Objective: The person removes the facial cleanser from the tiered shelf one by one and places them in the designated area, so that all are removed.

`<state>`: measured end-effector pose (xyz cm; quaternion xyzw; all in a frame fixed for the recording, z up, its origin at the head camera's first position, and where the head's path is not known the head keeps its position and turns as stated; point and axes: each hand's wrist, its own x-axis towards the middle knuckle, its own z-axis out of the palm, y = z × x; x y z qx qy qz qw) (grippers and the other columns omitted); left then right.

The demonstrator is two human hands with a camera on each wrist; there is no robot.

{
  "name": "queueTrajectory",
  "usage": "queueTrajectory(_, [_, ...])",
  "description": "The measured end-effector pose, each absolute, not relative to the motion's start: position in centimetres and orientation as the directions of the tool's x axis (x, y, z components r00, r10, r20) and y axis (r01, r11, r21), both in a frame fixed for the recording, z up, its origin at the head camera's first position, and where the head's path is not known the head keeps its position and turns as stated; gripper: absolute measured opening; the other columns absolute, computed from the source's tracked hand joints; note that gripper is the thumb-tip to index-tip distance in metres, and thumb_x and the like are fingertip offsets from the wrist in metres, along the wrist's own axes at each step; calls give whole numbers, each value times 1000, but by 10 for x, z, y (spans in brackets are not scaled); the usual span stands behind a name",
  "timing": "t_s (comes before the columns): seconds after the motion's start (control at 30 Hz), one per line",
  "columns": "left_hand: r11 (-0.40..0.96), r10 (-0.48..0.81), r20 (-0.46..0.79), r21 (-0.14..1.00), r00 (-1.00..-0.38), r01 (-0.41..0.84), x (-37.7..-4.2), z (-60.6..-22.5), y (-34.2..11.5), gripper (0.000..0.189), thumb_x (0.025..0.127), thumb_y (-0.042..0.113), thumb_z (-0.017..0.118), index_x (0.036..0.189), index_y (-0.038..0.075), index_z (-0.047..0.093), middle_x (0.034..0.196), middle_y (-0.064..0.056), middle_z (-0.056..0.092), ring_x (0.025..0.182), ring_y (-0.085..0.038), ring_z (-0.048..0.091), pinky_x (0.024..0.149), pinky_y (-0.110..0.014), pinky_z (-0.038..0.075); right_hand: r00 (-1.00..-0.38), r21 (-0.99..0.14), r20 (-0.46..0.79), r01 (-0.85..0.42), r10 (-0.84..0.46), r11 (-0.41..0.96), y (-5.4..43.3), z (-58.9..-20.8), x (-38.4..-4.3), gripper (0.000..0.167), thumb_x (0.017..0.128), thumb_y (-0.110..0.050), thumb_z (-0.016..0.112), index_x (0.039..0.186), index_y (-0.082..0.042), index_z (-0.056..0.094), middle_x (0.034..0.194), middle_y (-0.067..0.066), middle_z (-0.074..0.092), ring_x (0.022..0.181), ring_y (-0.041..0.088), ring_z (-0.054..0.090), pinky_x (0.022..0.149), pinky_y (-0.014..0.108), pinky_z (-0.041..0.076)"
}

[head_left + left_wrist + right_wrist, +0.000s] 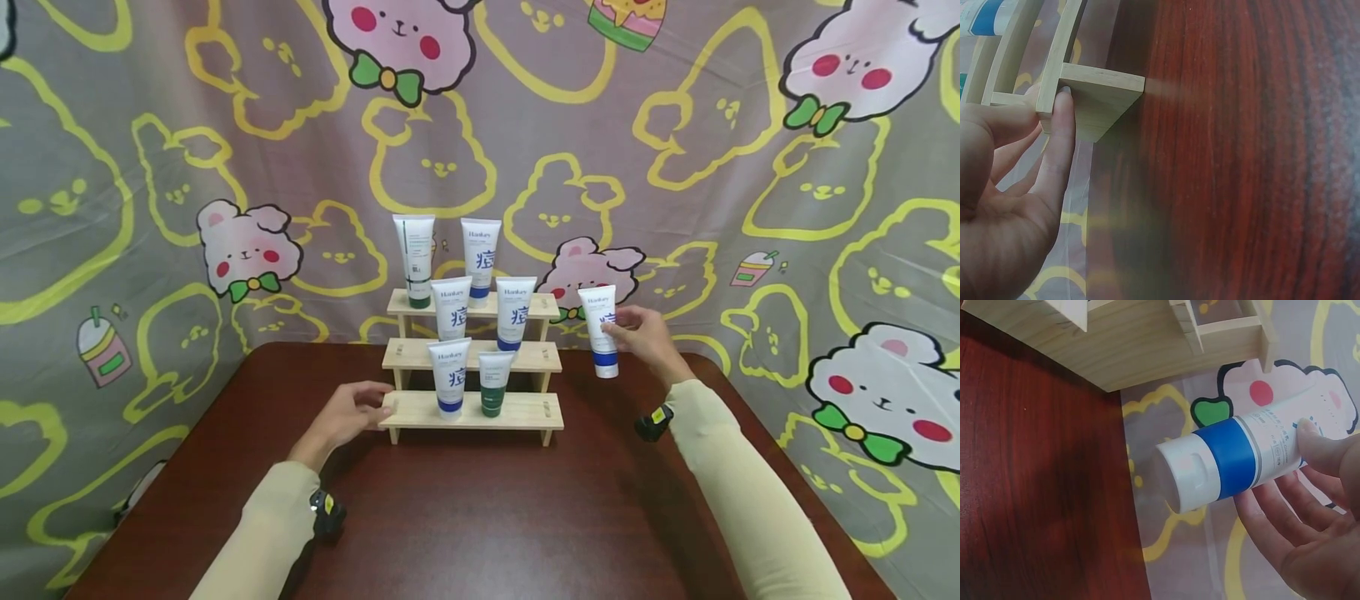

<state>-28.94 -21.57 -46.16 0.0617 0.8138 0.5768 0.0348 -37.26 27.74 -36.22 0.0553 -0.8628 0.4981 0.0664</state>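
A three-step wooden display stand [472, 356] stands on the table, with tubes upright on every step. My left hand [351, 414] pinches the left end of its lowest step, thumb above and a finger underneath in the left wrist view. Right of the stand, my right hand [647, 337] holds a white tube with a blue band [600, 333], cap down and raised off the table. In the right wrist view, thumb and fingers grip the tube body [1272, 450], its white cap pointing left. On the lowest step are a white-and-blue tube [450, 379] and a smaller green-and-white tube [494, 385].
The middle step bears two white-and-blue tubes, one left [452, 308] and one right [515, 312]. On the top step are a white tube with a green cap [416, 260] and another white-and-blue tube [481, 258]. A patterned curtain [525, 108] hangs behind the dark red table [480, 517].
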Motion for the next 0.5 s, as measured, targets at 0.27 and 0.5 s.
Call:
queueTrajectory(0.27, [309,142,-1,950,-990,43,-288,-459,-214,44,93,-3,71,135,-10,59,118,-28,62,89,-19,71,74,-32,67,-992,-813,121,-117,-31,571,278,-368,-374,53,100,-23,69,138,11,54,133,33,60,108,32,63,83,34,66])
queueTrajectory(0.5, [306,141,-6,951,-990,38,-289,-459,-216,44,93,-3,70,135,-10,59,117,-28,63,89,-18,71,74,-30,66,-995,-817,87,-102,-53,567,279,-373,-372,54,101,-21,68,139,14,52,136,35,58,112,34,62,87,42,66])
